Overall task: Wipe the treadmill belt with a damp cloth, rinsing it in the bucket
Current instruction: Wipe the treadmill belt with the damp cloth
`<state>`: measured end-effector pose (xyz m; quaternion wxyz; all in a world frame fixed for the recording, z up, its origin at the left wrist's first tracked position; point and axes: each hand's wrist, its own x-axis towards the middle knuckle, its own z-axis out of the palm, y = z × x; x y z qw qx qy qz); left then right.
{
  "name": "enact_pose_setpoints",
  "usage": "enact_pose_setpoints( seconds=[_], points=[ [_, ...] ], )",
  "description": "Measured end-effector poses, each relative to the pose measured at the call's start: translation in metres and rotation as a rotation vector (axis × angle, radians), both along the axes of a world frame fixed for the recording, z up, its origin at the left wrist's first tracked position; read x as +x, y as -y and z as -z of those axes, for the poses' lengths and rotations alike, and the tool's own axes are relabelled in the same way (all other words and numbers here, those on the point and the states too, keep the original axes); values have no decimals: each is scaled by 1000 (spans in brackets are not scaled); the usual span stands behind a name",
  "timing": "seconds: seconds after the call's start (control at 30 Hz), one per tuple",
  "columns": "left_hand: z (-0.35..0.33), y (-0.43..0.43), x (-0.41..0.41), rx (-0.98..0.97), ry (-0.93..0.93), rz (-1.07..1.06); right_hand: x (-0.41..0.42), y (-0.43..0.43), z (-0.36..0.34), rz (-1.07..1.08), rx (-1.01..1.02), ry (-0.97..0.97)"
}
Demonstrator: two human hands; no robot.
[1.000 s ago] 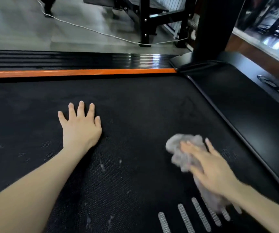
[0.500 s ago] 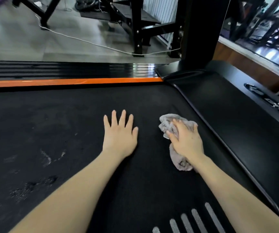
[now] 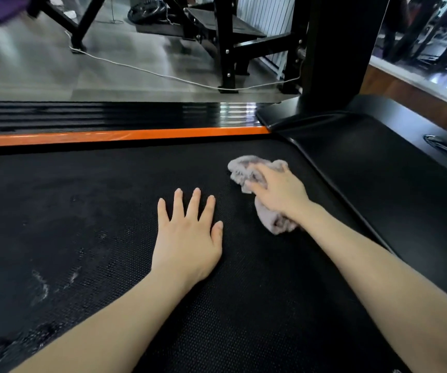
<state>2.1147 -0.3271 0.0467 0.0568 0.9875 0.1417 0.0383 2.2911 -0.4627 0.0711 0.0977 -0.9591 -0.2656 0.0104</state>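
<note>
On the black textured treadmill belt (image 3: 109,211) both bare hands are down. The left hand (image 3: 187,238) lies flat, palm on the belt, its fingers (image 3: 196,200) straight and slightly spread, holding nothing. Just right of those fingers, the right hand (image 3: 278,192) sits on top of a crumpled grey cloth (image 3: 243,168), its fingers (image 3: 257,184) bent over the bunched fabric and gripping it against the belt; blur softens their tips. One end of the cloth pokes out beyond the right fingers, and the other trails back under the wrist.

Right of the right fingers runs a smooth black side panel (image 3: 392,197), near the cloth but apart from it. Beyond both sets of fingers an orange strip (image 3: 109,137) edges the belt — past it lie a glossy ribbed black rail (image 3: 109,114), grey floor (image 3: 28,71) and a thin white cable (image 3: 149,74). A thick black upright post (image 3: 335,49) rises beyond the right fingers. Well to the left of the left fingers, pale dusty smears (image 3: 42,286) mark the belt.
</note>
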Motion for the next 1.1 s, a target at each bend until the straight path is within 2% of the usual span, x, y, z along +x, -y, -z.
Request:
enact_pose_setpoints(
  seconds=[0.07,0.2,0.37,0.53,0.7,0.77,0.9,1.0,1.1],
  points=[
    [2,0,0,4,8,-4,21,-25,-9,87,-51,50],
    [5,-2,1,3,29,-12,53,-66,-10,113,-151,124],
    [2,-2,0,-1,11,-12,60,4,-12,270,-168,142],
    [1,-2,0,15,-4,-20,3,64,-8,217,-208,139],
    [-1,0,-2,24,-4,-20,-98,146,-4,160,-221,242],
    [-1,1,-2,29,0,-19,-111,161,-1,132,-266,242],
    [1,1,-1,16,18,-19,-65,117,-8,115,-305,196],
    [2,0,0,15,12,-20,-5,59,-10,206,-209,126],
    [1,-1,-1,-5,0,-15,5,38,-16,198,-119,77]
  ],
)
